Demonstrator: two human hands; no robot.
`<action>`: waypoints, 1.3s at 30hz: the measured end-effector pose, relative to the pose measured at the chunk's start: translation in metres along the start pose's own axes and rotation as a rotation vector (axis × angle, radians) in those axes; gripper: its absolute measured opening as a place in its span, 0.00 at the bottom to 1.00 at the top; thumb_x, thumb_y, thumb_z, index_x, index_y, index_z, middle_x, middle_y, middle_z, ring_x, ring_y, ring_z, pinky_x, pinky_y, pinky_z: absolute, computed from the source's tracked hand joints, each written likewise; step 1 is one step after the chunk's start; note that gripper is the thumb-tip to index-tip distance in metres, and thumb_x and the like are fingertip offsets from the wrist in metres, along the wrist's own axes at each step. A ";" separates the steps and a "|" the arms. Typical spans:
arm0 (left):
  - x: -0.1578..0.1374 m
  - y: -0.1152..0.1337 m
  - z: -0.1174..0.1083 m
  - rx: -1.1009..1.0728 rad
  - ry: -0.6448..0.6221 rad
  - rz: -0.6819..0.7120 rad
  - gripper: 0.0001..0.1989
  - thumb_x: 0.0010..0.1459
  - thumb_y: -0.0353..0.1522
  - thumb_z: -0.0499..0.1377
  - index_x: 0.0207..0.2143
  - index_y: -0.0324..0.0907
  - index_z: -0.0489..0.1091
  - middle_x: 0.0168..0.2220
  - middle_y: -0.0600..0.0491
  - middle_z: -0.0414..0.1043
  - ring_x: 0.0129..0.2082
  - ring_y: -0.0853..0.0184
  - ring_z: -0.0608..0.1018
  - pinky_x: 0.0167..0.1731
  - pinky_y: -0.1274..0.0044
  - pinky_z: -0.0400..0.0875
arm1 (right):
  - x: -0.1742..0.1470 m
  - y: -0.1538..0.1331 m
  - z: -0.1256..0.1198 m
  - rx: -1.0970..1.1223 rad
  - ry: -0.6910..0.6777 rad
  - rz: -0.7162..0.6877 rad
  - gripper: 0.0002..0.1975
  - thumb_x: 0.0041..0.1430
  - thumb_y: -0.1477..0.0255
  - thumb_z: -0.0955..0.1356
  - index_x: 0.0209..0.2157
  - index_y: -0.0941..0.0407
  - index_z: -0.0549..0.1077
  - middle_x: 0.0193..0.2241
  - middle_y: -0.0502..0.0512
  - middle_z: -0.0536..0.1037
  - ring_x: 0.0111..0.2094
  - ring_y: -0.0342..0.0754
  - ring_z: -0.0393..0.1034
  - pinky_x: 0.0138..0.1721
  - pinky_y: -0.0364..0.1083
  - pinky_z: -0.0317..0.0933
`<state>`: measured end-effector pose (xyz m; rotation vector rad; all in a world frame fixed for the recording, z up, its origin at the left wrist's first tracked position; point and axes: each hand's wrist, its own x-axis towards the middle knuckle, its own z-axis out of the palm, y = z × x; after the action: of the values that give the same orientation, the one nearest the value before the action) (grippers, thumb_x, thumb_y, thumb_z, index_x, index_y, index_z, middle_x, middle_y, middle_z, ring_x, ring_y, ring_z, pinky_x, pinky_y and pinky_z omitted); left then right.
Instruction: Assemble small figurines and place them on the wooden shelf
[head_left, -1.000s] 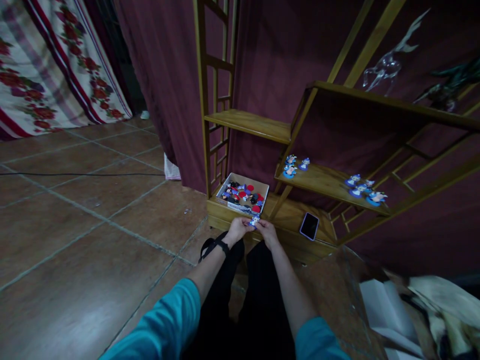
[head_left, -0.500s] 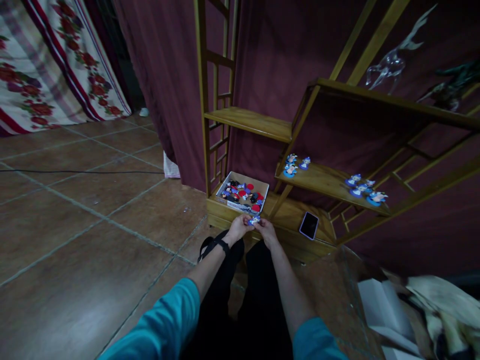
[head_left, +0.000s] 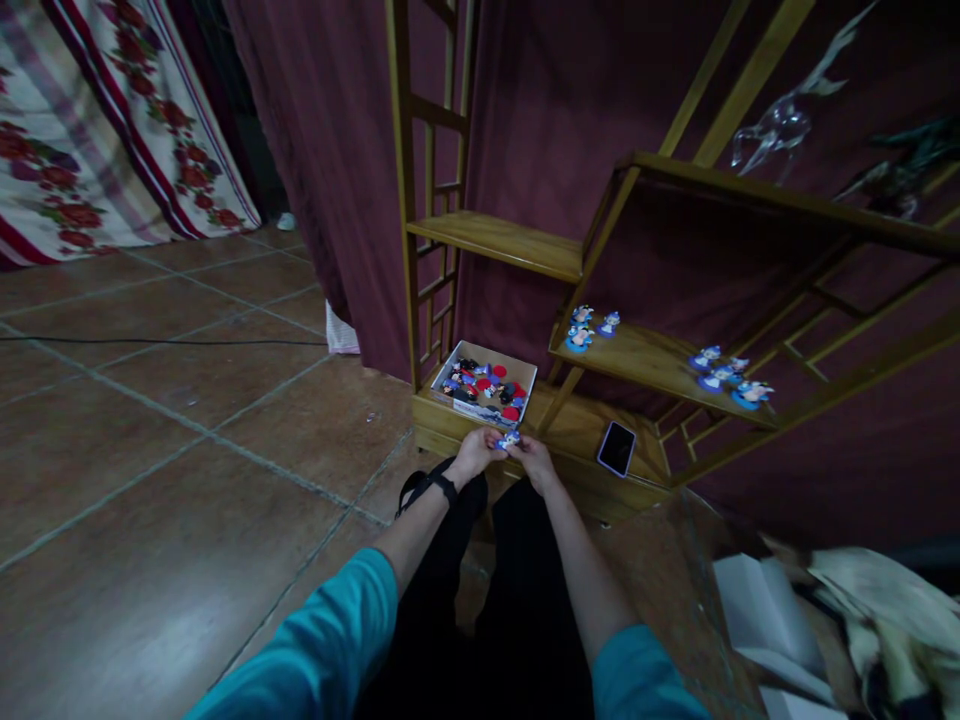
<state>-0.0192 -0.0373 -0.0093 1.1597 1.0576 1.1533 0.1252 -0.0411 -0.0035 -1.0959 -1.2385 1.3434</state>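
Fingertips [head_left: 496,441] of the left hand [head_left: 474,454] and of the right hand [head_left: 535,462] met around one small purple-and-white figurine [head_left: 509,440], the left pinching it from one side and the right from the other. It sat in the middle of this double grip, above the person's knees; its finer details were too small to make out. Just beyond the grip, a little toward its left, an open cardboard box [head_left: 471,409] held a jumble of black, red and purple pieces [head_left: 493,391]. It rested on the low wooden shelf [head_left: 576,428], and on the same board, to the right of the grip, lay a phone [head_left: 616,449] with a dark screen.

Farther out and to the right of the grip, a higher shelf [head_left: 649,352] carried two groups of figurines: a near group of three [head_left: 578,338], and a far group [head_left: 716,378] crowded close together at the other end. Well beyond those, a clear glass animal [head_left: 776,130] stood on the top shelf [head_left: 780,198]. Behind the left hand, a black band [head_left: 448,489] circled the wrist. Well to the right of the grip, a white box [head_left: 769,610] lay on the floor.
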 end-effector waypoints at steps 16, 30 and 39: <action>-0.001 0.003 0.004 0.081 0.015 0.041 0.20 0.38 0.27 0.64 0.39 0.34 0.71 0.26 0.53 0.73 0.26 0.70 0.73 0.33 0.76 0.68 | -0.005 -0.006 0.004 0.113 0.102 0.050 0.12 0.39 0.67 0.71 0.29 0.57 0.74 0.27 0.50 0.77 0.29 0.44 0.69 0.35 0.45 0.62; -0.013 0.019 0.008 0.645 0.076 0.188 0.15 0.44 0.27 0.60 0.38 0.39 0.72 0.31 0.53 0.72 0.30 0.68 0.73 0.35 0.76 0.68 | -0.002 0.001 0.005 0.009 0.157 0.021 0.10 0.39 0.70 0.69 0.29 0.56 0.73 0.26 0.49 0.76 0.30 0.45 0.68 0.36 0.44 0.60; -0.037 0.032 0.017 0.837 0.034 0.308 0.19 0.53 0.24 0.51 0.48 0.43 0.63 0.44 0.48 0.65 0.42 0.65 0.72 0.44 0.74 0.66 | -0.002 0.001 0.004 0.028 0.156 -0.032 0.12 0.40 0.73 0.67 0.32 0.53 0.74 0.32 0.48 0.77 0.36 0.46 0.69 0.44 0.47 0.59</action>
<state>-0.0100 -0.0752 0.0254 2.0130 1.4859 0.9689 0.1217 -0.0433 -0.0047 -1.1344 -1.1147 1.2239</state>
